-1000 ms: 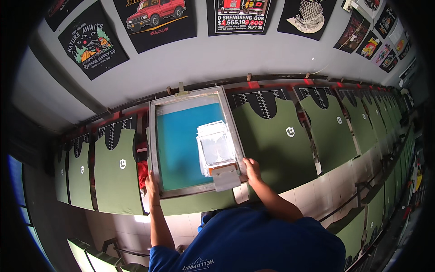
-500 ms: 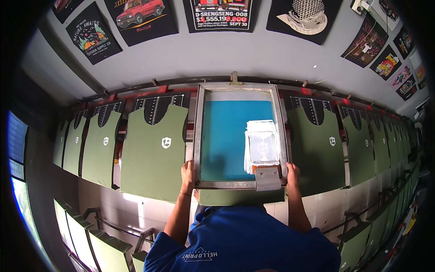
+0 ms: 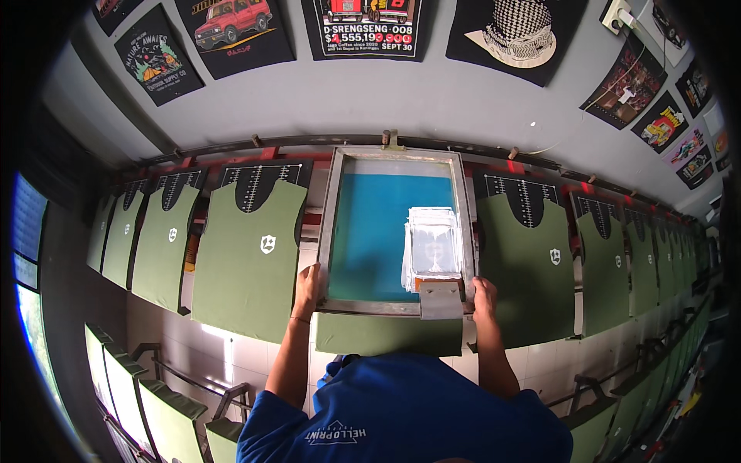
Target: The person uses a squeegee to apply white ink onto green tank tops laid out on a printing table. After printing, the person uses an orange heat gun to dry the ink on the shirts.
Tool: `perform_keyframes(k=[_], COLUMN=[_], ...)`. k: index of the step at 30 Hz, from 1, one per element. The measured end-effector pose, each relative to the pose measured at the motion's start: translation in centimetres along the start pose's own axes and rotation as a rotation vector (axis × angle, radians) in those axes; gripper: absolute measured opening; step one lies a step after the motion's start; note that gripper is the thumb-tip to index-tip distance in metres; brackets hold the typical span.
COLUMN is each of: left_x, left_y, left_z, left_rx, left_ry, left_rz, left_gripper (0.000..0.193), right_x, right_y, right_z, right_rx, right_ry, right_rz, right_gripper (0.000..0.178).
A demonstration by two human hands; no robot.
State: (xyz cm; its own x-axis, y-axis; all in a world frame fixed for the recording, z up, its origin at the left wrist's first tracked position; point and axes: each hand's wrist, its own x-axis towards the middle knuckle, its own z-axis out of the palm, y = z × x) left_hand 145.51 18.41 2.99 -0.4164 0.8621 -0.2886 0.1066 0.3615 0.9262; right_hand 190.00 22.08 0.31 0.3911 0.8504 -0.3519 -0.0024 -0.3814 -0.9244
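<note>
A metal-edged printing screen with blue-green mesh lies over a green shirt, whose lower part shows below it. My left hand is closed on the frame's left side near its lower corner. Opposite it, my right hand grips the right side at about the same height. On the mesh, toward the right, is a patch of white ink with a faint shield shape inside. A squeegee with a grey metal plate rests at the lower right of the screen, touched by neither hand. Most of the shirt beneath is hidden.
Green shirts with small white shield prints lie on boards left and right of the screen. A dark rail runs behind, along the grey wall with its hung printed pieces. More shirts on boards stand beside and behind me.
The whole view has shifted slightly. More of the green shirt's lower edge shows below the screen, and the frame sits a little farther from it. Both hands keep their grip.
</note>
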Motion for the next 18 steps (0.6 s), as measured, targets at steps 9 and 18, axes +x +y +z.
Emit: perform_keyframes(k=[9,18], left_x=[0.7,0.4], left_y=[-4.3,-5.7], left_z=[-2.6,-0.9], left_rx=[0.070,-0.504], left_ry=[-0.100,0.198], left_rz=[0.039,-0.169], left_gripper=[0.046,0.041], right_x=[-0.5,0.7], right_y=[-0.8,2.4], right_z=[0.7,1.1], right_rx=[0.076,0.049], right_ry=[-0.061,-0.017], right_rz=[0.059,0.079], right_gripper=[0.025,0.027])
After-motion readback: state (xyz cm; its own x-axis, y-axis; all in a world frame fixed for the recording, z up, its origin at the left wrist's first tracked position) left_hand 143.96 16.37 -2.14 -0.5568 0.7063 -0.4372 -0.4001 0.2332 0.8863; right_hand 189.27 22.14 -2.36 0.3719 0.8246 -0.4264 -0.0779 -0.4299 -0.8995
